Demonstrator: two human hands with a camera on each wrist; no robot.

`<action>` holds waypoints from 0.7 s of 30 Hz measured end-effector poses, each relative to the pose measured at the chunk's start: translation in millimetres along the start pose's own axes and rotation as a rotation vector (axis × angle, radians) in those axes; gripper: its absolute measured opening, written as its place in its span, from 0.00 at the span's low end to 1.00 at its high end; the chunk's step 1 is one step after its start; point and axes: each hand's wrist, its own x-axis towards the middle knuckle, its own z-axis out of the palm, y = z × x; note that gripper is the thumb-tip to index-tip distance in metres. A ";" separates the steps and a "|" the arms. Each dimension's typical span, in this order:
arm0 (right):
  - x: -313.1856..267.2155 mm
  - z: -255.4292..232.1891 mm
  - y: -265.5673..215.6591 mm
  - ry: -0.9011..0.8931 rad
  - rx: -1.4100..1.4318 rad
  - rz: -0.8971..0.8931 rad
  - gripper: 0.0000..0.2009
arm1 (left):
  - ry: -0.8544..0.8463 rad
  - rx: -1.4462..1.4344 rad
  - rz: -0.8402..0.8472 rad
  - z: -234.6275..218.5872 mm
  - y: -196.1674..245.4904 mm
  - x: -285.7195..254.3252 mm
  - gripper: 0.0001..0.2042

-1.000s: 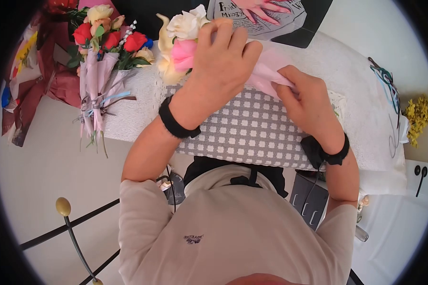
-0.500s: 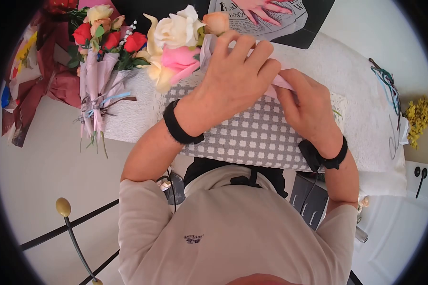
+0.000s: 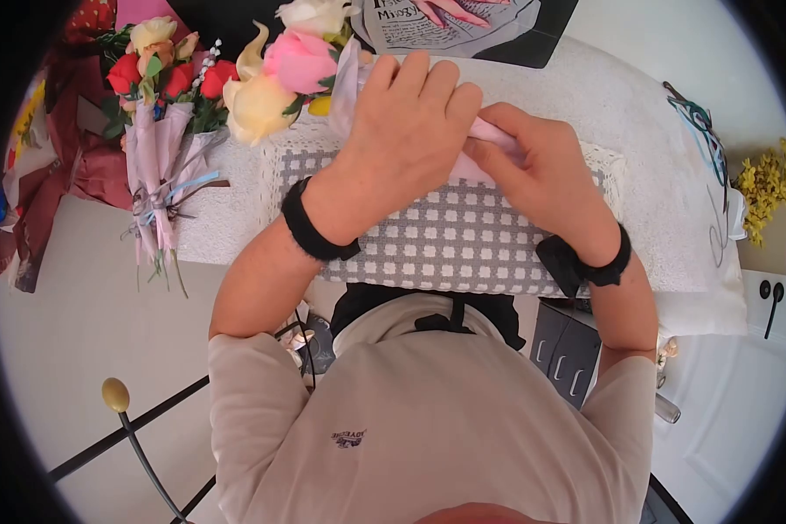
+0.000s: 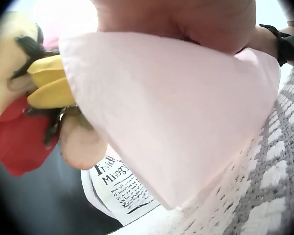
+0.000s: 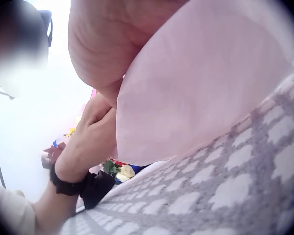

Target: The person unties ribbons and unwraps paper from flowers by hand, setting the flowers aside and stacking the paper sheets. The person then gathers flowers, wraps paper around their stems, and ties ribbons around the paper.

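Observation:
My left hand (image 3: 415, 127) grips a bouquet of artificial flowers across its stems, over the pink wrapping paper (image 4: 166, 107). The flower heads stick out to the left: a pink rose (image 3: 300, 61), a cream rose (image 3: 258, 109) and a white rose (image 3: 316, 14). On the underside, the left wrist view shows a red flower (image 4: 22, 137) and yellow petals (image 4: 53, 81). Close beside it, my right hand (image 3: 537, 166) pinches the paper near its right end, thumb below and fingers above. The stems are hidden inside the paper and behind the hands.
A grey-and-white checked cloth (image 3: 445, 236) lies under the hands. Small wrapped bouquets (image 3: 162, 140) lie at the left, by dark red wrapping (image 3: 92, 162). A printed bag (image 3: 463, 26) stands behind. Loose ribbons (image 3: 699, 127) and yellow flowers (image 3: 767, 188) are at the right.
The bouquet has turned and its flower heads now reach farther left. The pink paper, spread wide between the hands before, is drawn in round the stems. The head view has shifted slightly.

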 end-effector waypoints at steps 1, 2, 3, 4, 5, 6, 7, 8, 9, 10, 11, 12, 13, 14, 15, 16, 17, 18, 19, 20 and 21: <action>-1.4 3.1 1.5 0.076 -0.121 -0.134 0.11 | -0.001 0.000 -0.003 0.0 -0.1 -1.0 0.10; -0.2 3.1 0.4 0.073 -0.118 -0.134 0.11 | -0.045 -0.020 -0.029 0.4 -0.6 -2.0 0.11; 2.3 1.7 -1.2 0.129 -0.217 -0.233 0.12 | -0.089 -0.041 -0.053 0.6 -1.2 -2.8 0.11; 4.0 0.8 -1.7 0.187 -0.317 -0.332 0.13 | -0.090 -0.041 -0.052 0.3 -1.3 -3.9 0.11; 3.9 1.0 -0.1 0.189 -0.318 -0.331 0.13 | -0.123 -0.058 -0.073 0.1 -1.0 -4.6 0.11; 3.0 1.4 2.7 0.190 -0.416 -0.379 0.12 | -0.155 -0.076 -0.093 0.1 -0.5 -4.6 0.11; 1.8 1.7 4.5 0.189 -0.513 -0.425 0.11 | -0.156 -0.081 -0.087 -1.1 0.4 -5.1 0.11; 1.2 1.4 4.4 0.192 -0.515 -0.419 0.11 | -0.190 -0.110 -0.116 -3.3 1.3 -6.0 0.12; 1.1 0.8 3.6 0.191 -0.525 -0.419 0.10 | -0.225 -0.138 -0.144 -4.7 1.7 -5.5 0.12; 0.7 -0.1 3.8 0.190 -0.535 -0.420 0.09 | -0.226 -0.143 -0.139 -5.9 1.0 -2.1 0.12; 0.2 -0.5 6.2 0.194 -0.537 -0.413 0.09 | -0.124 -0.038 -0.075 -8.6 0.0 2.9 0.12; 0.6 -0.6 9.3 0.223 -0.449 -0.396 0.09 | -0.020 0.068 -0.014 -10.4 -1.0 6.1 0.13; 0.6 -0.9 11.0 0.250 -0.361 -0.380 0.08 | -0.019 0.065 -0.013 -12.0 -3.0 6.1 0.13; 0.1 -3.7 9.4 0.252 -0.364 -0.379 0.08 | -0.011 0.055 -0.024 -13.7 -6.1 5.5 0.14; -0.7 -8.3 5.9 0.181 -0.279 -0.242 0.08 | -0.001 0.045 -0.036 -14.2 -8.0 5.4 0.15; -1.8 -11.6 2.8 0.108 -0.193 -0.107 0.08 | 0.001 0.044 -0.036 -12.7 -8.6 5.4 0.15; -2.3 -13.1 0.8 0.103 -0.194 -0.110 0.08 | 0.004 0.039 -0.031 -10.7 -10.1 4.7 0.16; -1.4 -13.4 -1.0 0.071 -0.129 -0.052 0.08 | 0.006 0.039 -0.028 -10.3 -12.0 3.6 0.17; -0.1 -12.0 -2.4 0.038 -0.062 0.006 0.08 | 0.006 0.046 -0.033 -11.8 -12.4 2.7 0.17; 0.6 -8.9 -2.1 0.032 -0.059 0.000 0.08 | -0.024 0.026 -0.054 -13.3 -11.6 2.4 0.15; 0.2 -5.4 -0.4 0.111 -0.142 -0.115 0.09 | -0.053 0.003 -0.074 -14.3 -11.2 1.7 0.13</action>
